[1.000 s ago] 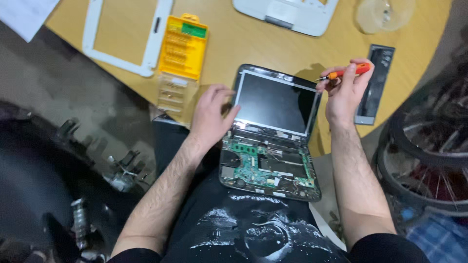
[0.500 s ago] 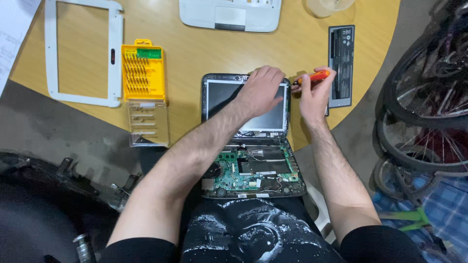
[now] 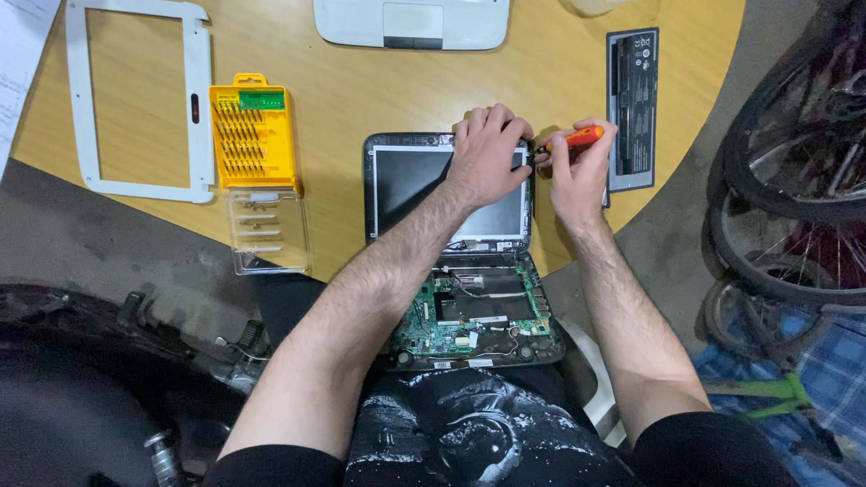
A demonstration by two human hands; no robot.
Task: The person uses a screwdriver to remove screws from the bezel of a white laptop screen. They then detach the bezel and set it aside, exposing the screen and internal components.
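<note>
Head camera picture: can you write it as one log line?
left hand: presses top right corner of small opened laptop's dark screen | right hand: holds orange-handled screwdriver there | exposed green circuit board: on lap

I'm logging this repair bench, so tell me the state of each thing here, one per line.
Small laptop: opened up, circuit board bared, screen panel lying flat.
Screwdriver: held in the right hand, tip at the screen's top right corner.
Left hand: pressing on the screen's top edge.
Yellow bit case: open, clear lid folded down.
White bezel frame: detached, flat on the table.
Battery pack: removed, lying apart.
</note>
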